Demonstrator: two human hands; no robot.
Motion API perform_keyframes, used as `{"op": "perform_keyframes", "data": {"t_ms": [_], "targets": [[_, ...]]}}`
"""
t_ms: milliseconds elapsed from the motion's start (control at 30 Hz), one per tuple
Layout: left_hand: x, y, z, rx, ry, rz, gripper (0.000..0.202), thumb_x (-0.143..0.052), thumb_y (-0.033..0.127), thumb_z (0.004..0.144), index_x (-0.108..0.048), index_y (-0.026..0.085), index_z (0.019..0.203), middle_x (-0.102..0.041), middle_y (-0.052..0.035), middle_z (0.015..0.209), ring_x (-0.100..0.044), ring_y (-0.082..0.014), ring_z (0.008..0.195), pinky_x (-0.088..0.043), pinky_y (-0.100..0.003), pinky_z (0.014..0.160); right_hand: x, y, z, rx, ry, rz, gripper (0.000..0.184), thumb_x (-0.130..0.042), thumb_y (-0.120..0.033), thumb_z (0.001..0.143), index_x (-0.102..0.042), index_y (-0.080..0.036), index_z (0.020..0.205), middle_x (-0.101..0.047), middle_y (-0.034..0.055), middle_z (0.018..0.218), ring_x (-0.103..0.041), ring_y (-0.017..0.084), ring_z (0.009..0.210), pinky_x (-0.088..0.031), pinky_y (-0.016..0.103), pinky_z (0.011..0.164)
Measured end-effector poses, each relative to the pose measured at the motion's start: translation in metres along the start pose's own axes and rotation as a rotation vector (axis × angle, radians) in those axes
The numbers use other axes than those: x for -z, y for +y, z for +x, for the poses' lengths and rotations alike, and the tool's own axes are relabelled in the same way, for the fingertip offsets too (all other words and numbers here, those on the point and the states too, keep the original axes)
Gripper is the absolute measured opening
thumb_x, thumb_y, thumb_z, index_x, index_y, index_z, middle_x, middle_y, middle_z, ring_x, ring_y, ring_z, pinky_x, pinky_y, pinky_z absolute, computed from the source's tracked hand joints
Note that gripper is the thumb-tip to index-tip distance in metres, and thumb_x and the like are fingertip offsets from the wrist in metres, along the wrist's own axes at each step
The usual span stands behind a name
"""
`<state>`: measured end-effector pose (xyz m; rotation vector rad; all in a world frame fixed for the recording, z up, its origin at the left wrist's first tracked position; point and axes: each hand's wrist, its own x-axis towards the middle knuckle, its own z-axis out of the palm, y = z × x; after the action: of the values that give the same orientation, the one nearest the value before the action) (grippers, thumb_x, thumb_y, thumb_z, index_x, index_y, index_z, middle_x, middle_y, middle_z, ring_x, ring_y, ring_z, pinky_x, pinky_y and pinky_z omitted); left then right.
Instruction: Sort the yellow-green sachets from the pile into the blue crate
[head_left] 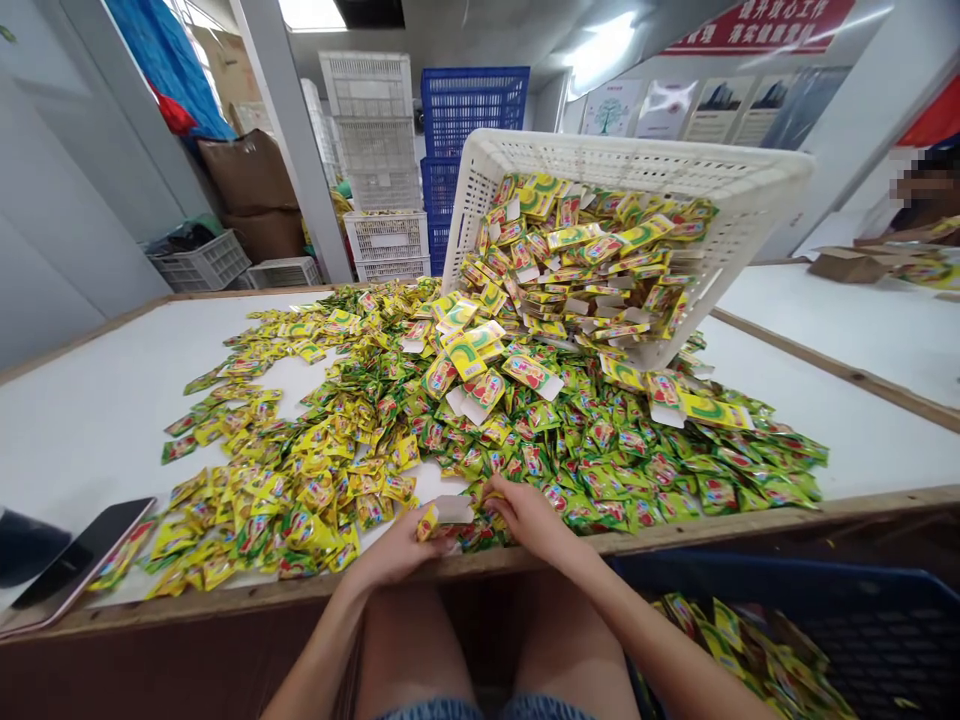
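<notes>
My left hand is closed round a small yellow carton whose white flap stands out toward the right. Just to the right, at the table's front edge, the fingers of my right hand pinch a small yellow-and-green packet, partly covered by the fingertips. Green packets with red fruit pictures are heaped beyond and to the right of my right hand. On the left lies a spread of yellow packets. Several open yellow cartons rest on top of the heap.
A tilted white basket full of flat cartons leans over the pile. A phone and a dark cup sit at the left. Below the wooden table edge, a blue crate holds packets. White crates and blue crates stand behind.
</notes>
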<state>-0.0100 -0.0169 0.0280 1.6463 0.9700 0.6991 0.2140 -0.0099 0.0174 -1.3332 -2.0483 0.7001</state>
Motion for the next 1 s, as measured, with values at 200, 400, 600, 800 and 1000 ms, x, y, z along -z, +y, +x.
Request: {"op": "perform_keyframes", "data": {"t_ms": [200,400,600,800,1000], "targets": [[0.008,-0.004,-0.004,-0.006,-0.041,0.061,0.037,-0.061,0.025,0.07,-0.063,0.02,0.107,-0.068,-0.0047,0.099,-0.061,-0.0224,0.089,-0.044,-0.034,0.085,-0.019,-0.014,0.003,-0.023,0.062,-0.04,0.016,-0.038,-0.022,0.086,-0.054,-0.024,0.089,-0.064,0.0017,0.077,-0.06,0.017,0.07,-0.039,0.024,0.062],[0.009,-0.01,-0.006,0.022,-0.023,0.049,0.04,-0.063,0.026,0.069,-0.062,0.02,0.109,-0.068,-0.0047,0.102,-0.059,-0.0234,0.094,-0.041,-0.035,0.089,-0.029,-0.022,-0.003,0.009,-0.159,0.119,0.015,-0.04,-0.029,0.087,-0.051,-0.022,0.094,-0.063,0.0022,0.078,-0.059,0.016,0.072,-0.041,0.023,0.063],[0.005,-0.022,-0.004,0.113,0.097,-0.163,0.047,-0.068,0.033,0.066,-0.06,0.015,0.108,-0.066,-0.0079,0.106,-0.058,-0.0244,0.098,-0.042,-0.034,0.089,-0.018,-0.013,0.0,-0.074,-0.065,0.134,0.023,-0.055,-0.019,0.074,-0.05,-0.02,0.097,-0.061,0.002,0.082,-0.056,0.017,0.076,-0.04,0.025,0.068],[-0.013,-0.027,0.011,0.17,0.204,-0.369,0.031,-0.07,0.035,0.063,-0.062,0.013,0.083,-0.066,-0.0023,0.07,-0.059,-0.0158,0.064,-0.046,-0.026,0.065,0.014,-0.032,0.02,-0.034,0.27,0.338,0.015,-0.052,-0.022,0.078,-0.053,-0.02,0.093,-0.056,-0.0008,0.077,-0.051,0.014,0.068,-0.039,0.023,0.062],[-0.025,-0.024,0.021,0.075,0.079,-0.362,0.022,-0.064,0.034,0.069,-0.06,0.013,0.074,-0.06,-0.0008,0.059,-0.055,-0.0134,0.054,-0.043,-0.024,0.055,0.011,-0.06,0.032,0.182,0.097,0.174,0.017,-0.047,-0.007,0.076,-0.054,-0.019,0.087,-0.056,0.0015,0.085,-0.052,0.015,0.082,-0.039,0.026,0.074]]}}
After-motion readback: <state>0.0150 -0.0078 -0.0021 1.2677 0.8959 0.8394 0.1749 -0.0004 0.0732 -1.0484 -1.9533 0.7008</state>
